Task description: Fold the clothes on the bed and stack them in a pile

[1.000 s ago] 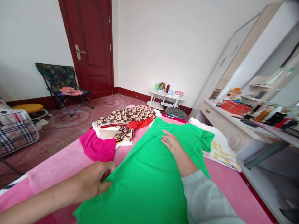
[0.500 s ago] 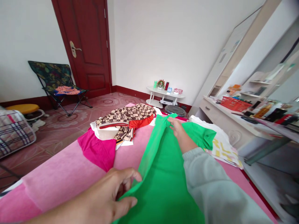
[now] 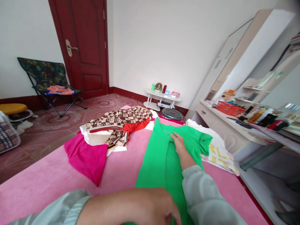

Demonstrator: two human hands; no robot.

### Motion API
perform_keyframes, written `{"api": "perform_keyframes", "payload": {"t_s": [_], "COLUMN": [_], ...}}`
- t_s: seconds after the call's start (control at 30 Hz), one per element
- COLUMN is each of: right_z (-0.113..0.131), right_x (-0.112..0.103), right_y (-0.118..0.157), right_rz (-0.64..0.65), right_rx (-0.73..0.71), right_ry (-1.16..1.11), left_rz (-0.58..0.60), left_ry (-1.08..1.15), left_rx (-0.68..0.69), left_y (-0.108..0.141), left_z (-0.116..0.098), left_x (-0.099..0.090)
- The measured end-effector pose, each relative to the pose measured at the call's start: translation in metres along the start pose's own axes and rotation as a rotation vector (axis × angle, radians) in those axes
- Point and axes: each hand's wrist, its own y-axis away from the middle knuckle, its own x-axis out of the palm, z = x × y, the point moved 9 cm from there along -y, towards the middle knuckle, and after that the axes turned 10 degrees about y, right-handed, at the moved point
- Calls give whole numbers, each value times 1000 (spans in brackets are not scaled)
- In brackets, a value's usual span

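A green shirt (image 3: 154,156) lies on the pink bed cover (image 3: 122,172), its left side folded over toward the middle. My right hand (image 3: 178,142) is at the upper part of the shirt, fingers closed on the cloth near the fold's edge. Low in the view, my left hand (image 3: 161,206) reaches across the shirt's lower part with its fingers curled down; the fingertips are partly cut off by the bottom edge, so what they hold is hidden.
Left of the shirt lie a brown patterned garment (image 3: 117,120) and a magenta garment (image 3: 86,156). A white printed shirt (image 3: 220,153) lies to the right, beside a dresser (image 3: 220,125) with a red basket (image 3: 229,108).
My left hand has moved right across the green shirt, carrying its left side over into a fold. My right hand has come slightly lower. The view has shifted slightly.
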Motion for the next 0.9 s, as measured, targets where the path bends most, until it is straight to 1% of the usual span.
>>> {"api": "perform_keyframes", "payload": {"t_s": [0.03, 0.07, 0.1, 0.13, 0.17, 0.2, 0.23, 0.3, 0.33, 0.4, 0.5, 0.6, 0.63, 0.77, 0.8, 0.87, 0.9], "right_z": [1, 3, 6, 8, 11, 14, 16, 20, 21, 25, 34, 41, 41, 37, 36, 40, 44], "right_x": [-1, -1, 0, 1, 2, 4, 6, 10, 11, 11, 3, -7, -8, -3, -4, -10, -14], "right_y": [-2, -5, -8, -11, -14, -17, -18, -18, -16, -8, 8, 19, 21, 22, 23, 27, 28], "right_rz": [-4, -5, -2, 6, 18, 30, 39, 40, 33, 1, -133, -254, -260, -206, -212, -291, -340], "right_rx": [-23, -47, -72, -95, -116, -134, -147, -162, -166, -176, -195, -176, -159, -84, -71, -69, -91], "right_ry": [21, 44, 68, 94, 124, 157, 192, 268, 303, 360, 493, 613, 639, 771, 791, 805, 799], "left_rz": [-155, -344, -539, -707, -826, -894, -922, -916, -906, -899, -894, -879, -878, -885, -888, -893, -896], "left_ry": [-57, -150, -253, -344, -412, -457, -485, -526, -543, -569, -575, -577, -576, -573, -574, -575, -574], "left_rx": [3, -14, -43, -77, -114, -158, -203, -263, -274, -274, -278, -280, -279, -268, -266, -262, -259], "left_y": [-3, -4, -3, -3, -4, -7, -12, -21, -24, -26, -25, -25, -26, -26, -26, -26, -26], "left_z": [-4, -5, -4, 1, 9, 21, 35, 60, 69, 77, 78, 76, 76, 77, 77, 76, 76], "left_x": [-29, -60, -90, -115, -133, -145, -152, -156, -155, -151, -148, -148, -148, -149, -148, -148, -147]}}
